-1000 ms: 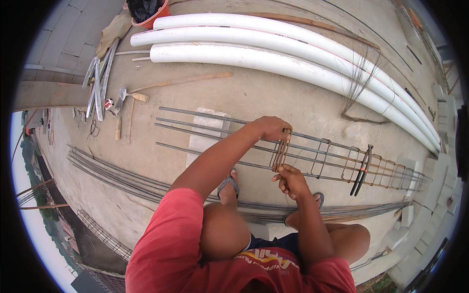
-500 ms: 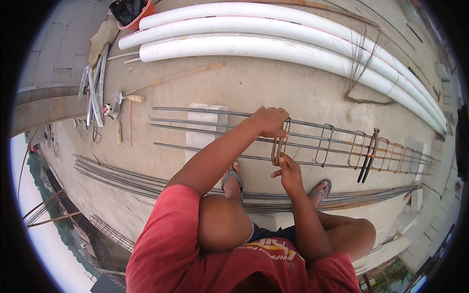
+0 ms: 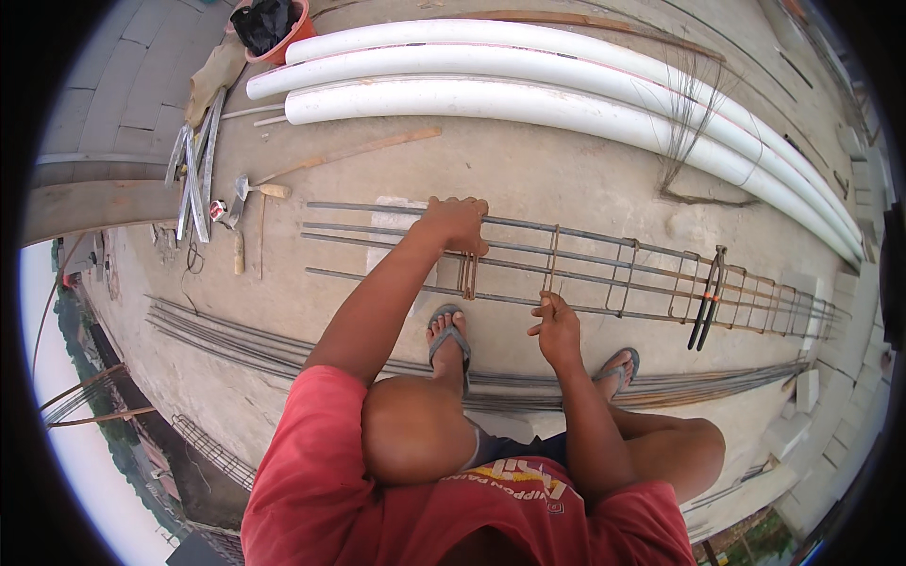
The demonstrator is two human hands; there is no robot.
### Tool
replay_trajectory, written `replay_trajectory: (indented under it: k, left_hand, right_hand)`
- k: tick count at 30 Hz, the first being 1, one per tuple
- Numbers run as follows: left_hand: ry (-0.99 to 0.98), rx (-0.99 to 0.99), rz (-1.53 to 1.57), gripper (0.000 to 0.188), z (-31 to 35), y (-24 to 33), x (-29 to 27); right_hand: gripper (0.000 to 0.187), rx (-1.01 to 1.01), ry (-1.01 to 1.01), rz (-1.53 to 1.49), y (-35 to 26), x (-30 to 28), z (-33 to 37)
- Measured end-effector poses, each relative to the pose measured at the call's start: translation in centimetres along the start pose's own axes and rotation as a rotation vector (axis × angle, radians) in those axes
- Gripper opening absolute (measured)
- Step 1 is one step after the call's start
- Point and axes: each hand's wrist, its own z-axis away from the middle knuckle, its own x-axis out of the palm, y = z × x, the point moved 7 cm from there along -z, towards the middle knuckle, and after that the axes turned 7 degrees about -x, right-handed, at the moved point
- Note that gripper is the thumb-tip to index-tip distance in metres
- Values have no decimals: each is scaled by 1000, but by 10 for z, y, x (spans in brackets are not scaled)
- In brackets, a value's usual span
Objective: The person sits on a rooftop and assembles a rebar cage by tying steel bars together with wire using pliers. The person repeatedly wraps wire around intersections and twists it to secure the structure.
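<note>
Long steel rebars (image 3: 514,300) lie side by side in front of me, with square wire stirrups (image 3: 618,278) around them toward the right. My left hand (image 3: 458,224) is closed on a small bunch of rusty stirrups (image 3: 469,278) near the bars' left part; its fingers partly hide their top. To the right of that bunch, one separate stirrup (image 3: 553,253) stands around the bars. The fingertips of my right hand (image 3: 559,327) are pinched at its lower end, by the nearest bar. Pincers (image 3: 708,300) with black handles hang over the bars farther right.
A pale block (image 3: 382,226) props the bars' left end. Loose rebars (image 3: 528,390) run past my sandalled feet. Beyond are white pipes (image 3: 472,94) and a bundle of thin wire (image 3: 679,156). A trowel (image 3: 238,196), metal strips (image 3: 196,179) and an orange bucket (image 3: 300,28) sit left.
My left hand has slid left along the bars with the bunch of stirrups. One stirrup now stands apart by my right hand, which has stayed nearly in place.
</note>
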Motion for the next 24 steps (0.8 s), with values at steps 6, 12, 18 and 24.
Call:
replay_trajectory:
  k: [6,12,18,24]
  left_hand:
    - [217,54,6,64,18,-25,0]
    - [233,123,60,55,64,20,-79]
    - [187,150,161,39,80,66,-104]
    - [268,155,342,40,76,76,-20]
  right_hand:
    - [30,3,-11,162,-21,7,3]
    - [35,-188,-35,281,5,0,-10]
    - [38,-395,19,293,-30,-23,30]
    - [31,-315,-45,-182,-21,-43,55]
